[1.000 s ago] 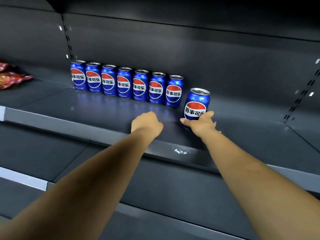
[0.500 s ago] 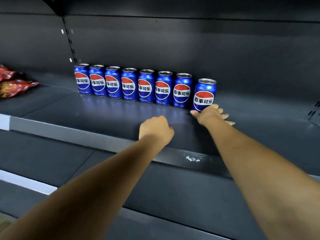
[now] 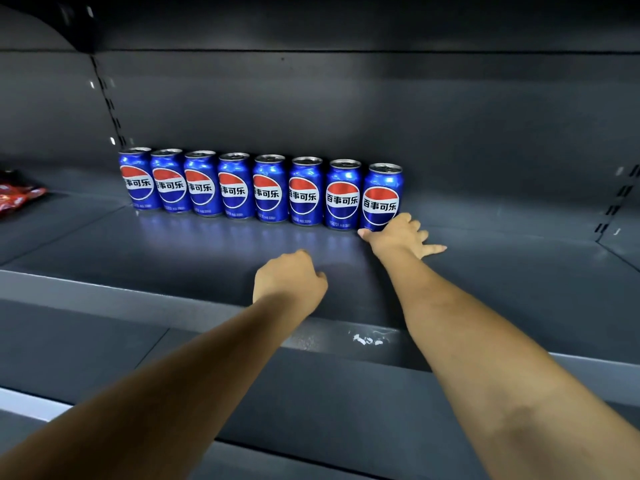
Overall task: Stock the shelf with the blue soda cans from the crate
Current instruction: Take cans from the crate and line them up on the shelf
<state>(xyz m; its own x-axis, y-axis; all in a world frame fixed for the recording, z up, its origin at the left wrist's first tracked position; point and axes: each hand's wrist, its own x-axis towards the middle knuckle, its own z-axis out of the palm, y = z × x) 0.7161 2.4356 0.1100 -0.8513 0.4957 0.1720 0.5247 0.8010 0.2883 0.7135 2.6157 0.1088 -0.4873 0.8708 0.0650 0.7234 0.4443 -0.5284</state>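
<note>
Eight blue soda cans stand upright in one row along the back wall of the dark grey shelf [image 3: 502,271], side by side and touching or nearly so. The right hand [image 3: 398,235] sits at the base of the rightmost can [image 3: 382,197], thumb against its lower left edge, the other fingers spread and relaxed on the shelf to its right; it is not clamped round the can. The left hand [image 3: 289,280] rests knuckles-up near the shelf's front, fingers curled under, holding nothing that shows. The crate is out of view. Risks, as I judge them: pulling the right hand back carelessly could catch the end can and tip it into its neighbour [image 3: 343,195], and since the row [image 3: 235,187] is packed tight, one knock may topple several. A sideways nudge could also turn the label off front. Labels: each can carries the red-white-blue Pepsi globe with the Chinese characters 百事可乐 across the white band; small print low on the cans is too fine to read. Red snack packets [image 3: 17,199] lie at far left, writing illegible.
</note>
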